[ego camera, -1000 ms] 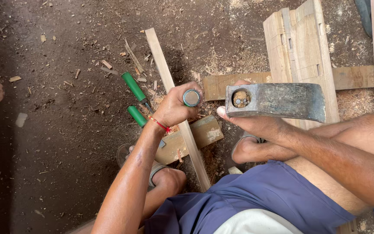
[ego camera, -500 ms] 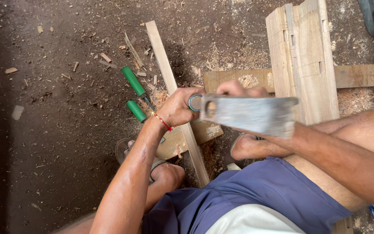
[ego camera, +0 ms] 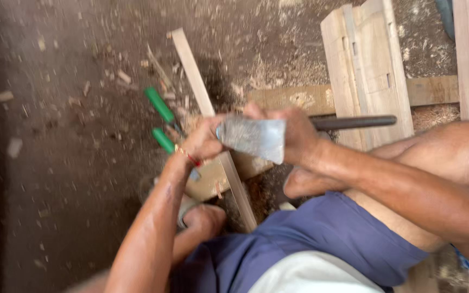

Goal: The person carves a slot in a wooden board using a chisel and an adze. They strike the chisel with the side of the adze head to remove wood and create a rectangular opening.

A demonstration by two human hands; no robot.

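While two green handles (ego camera: 161,118) lie on the dirt floor (ego camera: 71,179) left of the slat (ego camera: 207,114), the left hand (ego camera: 204,142) closes around something hidden, over the slat. Right of it, the right hand (ego camera: 294,133) grips a steel axe head (ego camera: 253,137), its dark handle (ego camera: 354,122) pointing right.

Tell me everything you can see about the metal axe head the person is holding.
The axe head is grey, dull metal, wedge-shaped, with a scratched flat face turned to the camera and motion-blurred edges. It is held above the long wooden strip and the dirt floor. The right hand grips its right end, where a dark handle runs off to the right; the left hand is at its left end.
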